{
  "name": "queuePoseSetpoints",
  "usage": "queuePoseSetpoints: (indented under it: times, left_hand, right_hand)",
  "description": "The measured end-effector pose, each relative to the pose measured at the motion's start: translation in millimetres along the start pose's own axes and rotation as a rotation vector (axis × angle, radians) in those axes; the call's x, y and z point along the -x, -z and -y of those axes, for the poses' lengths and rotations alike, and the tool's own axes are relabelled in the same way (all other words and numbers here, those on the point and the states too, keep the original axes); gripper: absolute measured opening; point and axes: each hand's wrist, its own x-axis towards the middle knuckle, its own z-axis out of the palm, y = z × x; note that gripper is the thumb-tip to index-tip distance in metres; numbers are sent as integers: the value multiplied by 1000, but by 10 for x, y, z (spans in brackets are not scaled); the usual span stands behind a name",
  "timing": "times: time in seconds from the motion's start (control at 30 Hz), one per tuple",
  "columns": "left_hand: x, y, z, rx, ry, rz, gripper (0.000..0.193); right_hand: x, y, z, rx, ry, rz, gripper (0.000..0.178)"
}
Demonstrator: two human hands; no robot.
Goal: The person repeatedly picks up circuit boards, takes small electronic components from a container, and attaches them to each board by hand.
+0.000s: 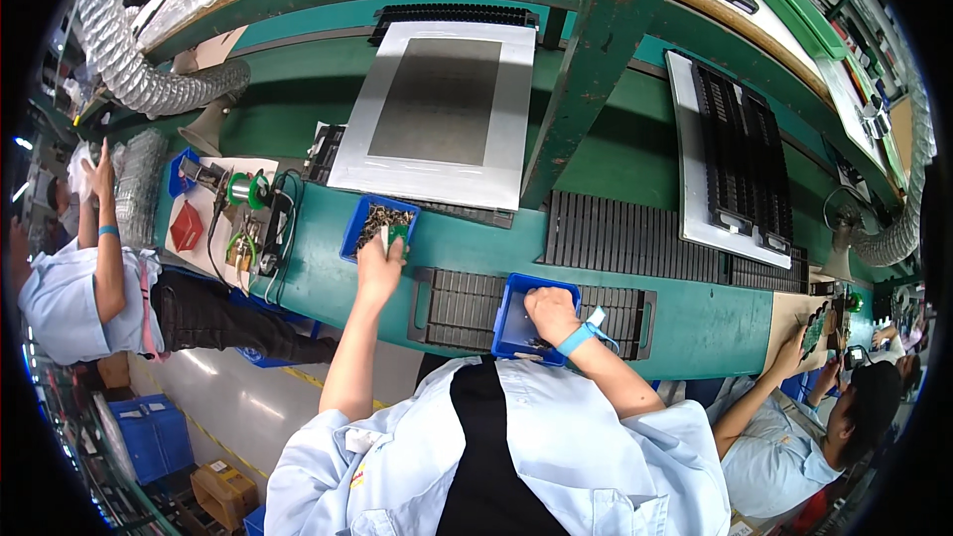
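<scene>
My left hand [377,268] is closed on a small green circuit board [399,234], over the near side of a blue bin [349,230] that holds many small metal parts [375,218]. A narrow white piece shows at its fingers; I cannot tell what it is. My right hand [552,314] reaches into a second blue bin [508,330], its fingers curled inward, and what they hold is hidden. A few small dark parts lie at this bin's near end. The bin rests on a black slotted tray [452,300]. A blue strap [576,340] circles my right wrist.
Behind the bins leans a white-framed grey panel [437,104]. A green steel post [586,79] rises to its right, near black slotted racks [630,238]. At left stand a solder spool [245,189] and cables. Co-workers sit left [84,298] and right [794,447].
</scene>
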Motion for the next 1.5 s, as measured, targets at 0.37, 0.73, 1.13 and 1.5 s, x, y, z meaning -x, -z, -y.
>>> queuePoseSetpoints:
  times: [0.37, 0.73, 1.13, 1.5]
  left_hand:
    - [668, -487, -595, 586, 124, 569, 11]
    - [862, -551, -760, 883, 130, 725, 11]
    - [903, -515, -830, 961, 144, 770, 11]
    - [951, -506, -868, 904, 36, 705, 7]
  right_hand:
    - [133, 487, -131, -1085, -331, 34, 6]
    - [154, 779, -33, -1695, -355, 47, 4]
    - [171, 899, 23, -1510, -298, -104, 5]
    - [180, 979, 34, -1313, -250, -119, 4]
